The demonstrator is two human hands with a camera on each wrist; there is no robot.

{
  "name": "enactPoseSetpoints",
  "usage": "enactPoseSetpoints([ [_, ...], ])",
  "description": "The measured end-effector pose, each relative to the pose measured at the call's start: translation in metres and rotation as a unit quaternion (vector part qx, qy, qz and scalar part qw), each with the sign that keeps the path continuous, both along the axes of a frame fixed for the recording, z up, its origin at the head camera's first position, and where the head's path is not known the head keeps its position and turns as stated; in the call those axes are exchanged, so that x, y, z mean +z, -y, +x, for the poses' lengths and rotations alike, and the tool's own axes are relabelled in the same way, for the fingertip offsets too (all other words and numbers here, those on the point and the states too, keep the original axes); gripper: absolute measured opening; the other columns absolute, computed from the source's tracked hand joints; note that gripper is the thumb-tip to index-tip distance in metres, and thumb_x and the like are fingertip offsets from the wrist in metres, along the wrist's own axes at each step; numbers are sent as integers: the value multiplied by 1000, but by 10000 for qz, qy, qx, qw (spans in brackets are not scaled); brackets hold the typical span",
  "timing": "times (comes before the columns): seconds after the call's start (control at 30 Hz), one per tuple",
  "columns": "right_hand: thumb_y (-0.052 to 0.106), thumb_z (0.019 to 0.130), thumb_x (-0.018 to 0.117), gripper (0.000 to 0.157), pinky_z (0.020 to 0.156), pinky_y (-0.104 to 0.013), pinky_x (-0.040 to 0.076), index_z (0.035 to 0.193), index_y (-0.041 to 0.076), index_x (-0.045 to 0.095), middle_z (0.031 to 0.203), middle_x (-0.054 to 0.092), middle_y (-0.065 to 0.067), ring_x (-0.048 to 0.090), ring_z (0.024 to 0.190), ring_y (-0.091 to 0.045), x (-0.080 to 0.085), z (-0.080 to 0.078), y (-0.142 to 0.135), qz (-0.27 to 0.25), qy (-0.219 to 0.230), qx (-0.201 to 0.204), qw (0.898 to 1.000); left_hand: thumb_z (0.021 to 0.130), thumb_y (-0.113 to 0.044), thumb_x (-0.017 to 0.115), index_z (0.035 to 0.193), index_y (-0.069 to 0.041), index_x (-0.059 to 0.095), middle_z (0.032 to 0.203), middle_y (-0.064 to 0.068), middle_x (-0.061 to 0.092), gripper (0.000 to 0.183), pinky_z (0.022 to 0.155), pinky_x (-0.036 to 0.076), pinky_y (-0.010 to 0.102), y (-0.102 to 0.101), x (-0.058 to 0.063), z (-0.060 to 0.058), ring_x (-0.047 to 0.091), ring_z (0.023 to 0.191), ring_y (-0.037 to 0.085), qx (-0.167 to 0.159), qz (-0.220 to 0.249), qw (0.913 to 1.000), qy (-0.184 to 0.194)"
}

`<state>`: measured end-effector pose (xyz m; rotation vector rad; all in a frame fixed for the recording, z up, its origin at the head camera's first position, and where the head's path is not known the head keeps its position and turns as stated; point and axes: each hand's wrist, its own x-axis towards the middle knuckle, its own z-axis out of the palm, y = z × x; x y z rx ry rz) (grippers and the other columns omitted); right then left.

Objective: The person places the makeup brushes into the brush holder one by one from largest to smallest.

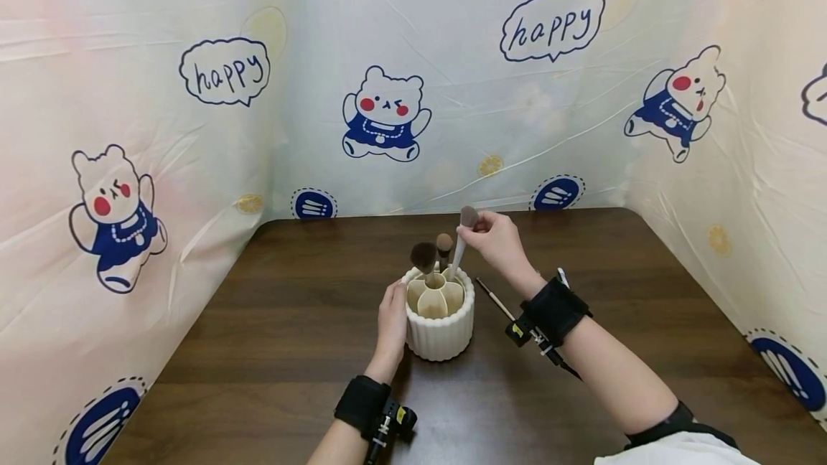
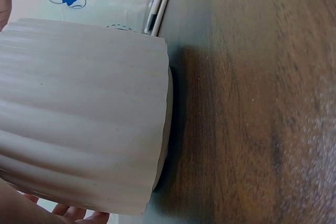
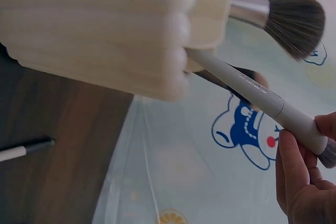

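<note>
A cream, ribbed makeup brush holder (image 1: 440, 336) with petal-shaped compartments stands upright mid-table. My left hand (image 1: 390, 321) holds its left side, with several fingers (image 2: 73, 213) partly hidden behind the ribbed wall. My right hand (image 1: 497, 239) pinches a light-grey makeup brush (image 3: 247, 85) between thumb and fingers near its bristle end. The handle slants down, its lower end inside the holder's right rear compartment. A large dark fluffy brush (image 1: 423, 257) and a smaller brown-tipped brush (image 1: 444, 243) also stand in the holder.
A thin brush (image 1: 496, 298) lies on the dark wooden table (image 1: 291, 336), right of the holder; part of it is hidden by my right wrist. Another slim stick-like thing (image 1: 563, 278) shows behind the wristband. A printed curtain (image 1: 452, 128) borders the table's back and sides.
</note>
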<state>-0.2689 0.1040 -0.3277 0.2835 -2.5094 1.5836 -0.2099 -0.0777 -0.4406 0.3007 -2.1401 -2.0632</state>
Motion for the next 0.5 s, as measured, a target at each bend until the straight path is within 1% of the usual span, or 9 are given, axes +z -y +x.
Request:
enactPoseSetpoints([
  [0.13,14,84,69,23,62,-17,45,97,-4,65,86,69,-16,55,69,-7,-14,2,3,77,61,13,10000,101,-37,36,140,-5,44,147,18,42,51,113,30,52,0,0,-1,37,138,35,10,-58,10000,-2],
  [0.27,12,82,70,20,63,-16,45,93,-4,64,85,68,-15,58,70,-8,-27,3,6,68,125,-14,9999,101,-36,36,140,-4,45,147,19,43,51,113,30,52,0,-2,-2,37,137,36,18,-81,10000,-18],
  [0.37,12,82,70,19,63,-17,45,91,-3,63,84,68,-14,60,72,-12,-33,5,8,135,214,-38,9997,101,-36,36,139,-4,45,146,19,43,51,112,30,52,0,-1,-2,38,137,36,18,-82,10000,-10],
  [0.5,13,82,71,19,62,-18,44,90,-2,61,84,67,-14,62,77,-19,-36,7,8,361,284,-43,9989,101,-35,36,139,-4,45,146,19,43,51,112,30,52,0,-1,-2,38,137,36,26,-70,10000,-18],
])
